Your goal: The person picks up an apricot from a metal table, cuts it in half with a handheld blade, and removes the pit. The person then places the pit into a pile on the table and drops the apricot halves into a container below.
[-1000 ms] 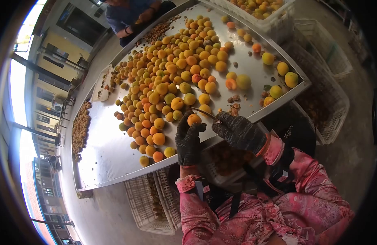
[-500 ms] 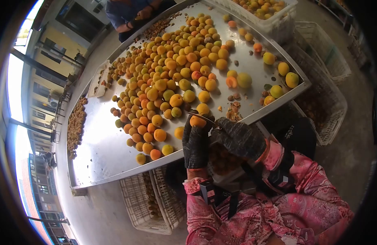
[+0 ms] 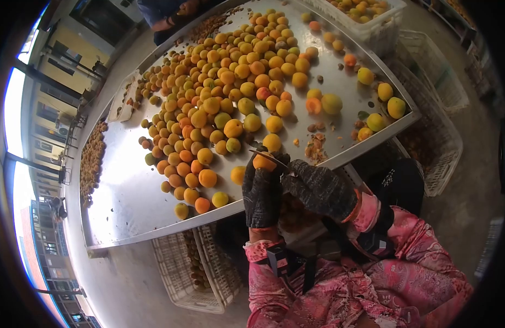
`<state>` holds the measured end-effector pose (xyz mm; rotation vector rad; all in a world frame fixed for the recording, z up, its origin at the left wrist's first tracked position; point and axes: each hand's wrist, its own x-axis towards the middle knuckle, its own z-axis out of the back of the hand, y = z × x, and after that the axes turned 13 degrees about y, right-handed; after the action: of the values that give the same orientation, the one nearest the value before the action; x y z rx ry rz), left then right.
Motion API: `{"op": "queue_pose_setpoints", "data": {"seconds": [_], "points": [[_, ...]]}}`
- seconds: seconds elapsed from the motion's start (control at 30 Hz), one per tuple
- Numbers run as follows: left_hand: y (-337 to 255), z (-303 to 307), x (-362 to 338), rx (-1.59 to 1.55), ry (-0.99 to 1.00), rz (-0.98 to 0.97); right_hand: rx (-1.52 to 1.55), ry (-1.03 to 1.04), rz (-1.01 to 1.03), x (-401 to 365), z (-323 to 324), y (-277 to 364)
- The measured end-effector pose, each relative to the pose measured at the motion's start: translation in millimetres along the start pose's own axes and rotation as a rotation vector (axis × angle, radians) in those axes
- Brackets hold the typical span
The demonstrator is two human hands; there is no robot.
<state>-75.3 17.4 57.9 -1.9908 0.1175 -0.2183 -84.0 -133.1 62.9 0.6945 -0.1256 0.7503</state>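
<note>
One apricot (image 3: 263,163) sat clasped in the fingers of the gloved left hand (image 3: 260,194), over the near edge of the counter (image 3: 127,191). The right hand (image 3: 319,188) had its fingers closed round a knife (image 3: 266,156) touching it. Beyond lay loose apricots (image 3: 219,98).

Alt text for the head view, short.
The gloved left hand holds an apricot over the near edge of a steel table while the right hand holds a knife to it. Loose apricots cover the table; white crates stand around it, another person at the far end.
</note>
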Motion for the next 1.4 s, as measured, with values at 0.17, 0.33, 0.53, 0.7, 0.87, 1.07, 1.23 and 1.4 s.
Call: {"op": "queue_pose_setpoints", "data": {"seconds": [0.17, 0.33, 0.53, 0.7, 0.87, 1.07, 1.23, 1.4], "points": [[-3, -2, 0, 0.024, -0.009, -0.019, 0.206, 0.072, -0.181, 4, 4, 6], [-4, -1, -1, -0.043, -0.033, 0.069, -0.291, 0.036, 0.139, 2, 8, -13], [-8, -8, -3, 0.077, -0.002, 0.164, 0.059, 0.167, 0.096, 0, 23, -24], [-7, -15, -3, 0.137, 0.002, 0.163, -0.076, 0.158, 0.176, -5, 26, -24], [4, -29, -1, 0.152, -0.062, 0.091, 0.38, -0.07, -0.217, 0, -1, -6], [-11, -24, -1, 0.156, -0.048, 0.151, 0.253, -0.035, -0.013, 4, -2, -28], [-21, -33, 0, 0.18, -0.102, 0.242, 0.142, -0.031, 0.103, 6, -7, -32], [16, -36, 11, 0.016, -0.233, 0.021, 0.224, 0.011, -0.199, 3, -14, -15]]}}
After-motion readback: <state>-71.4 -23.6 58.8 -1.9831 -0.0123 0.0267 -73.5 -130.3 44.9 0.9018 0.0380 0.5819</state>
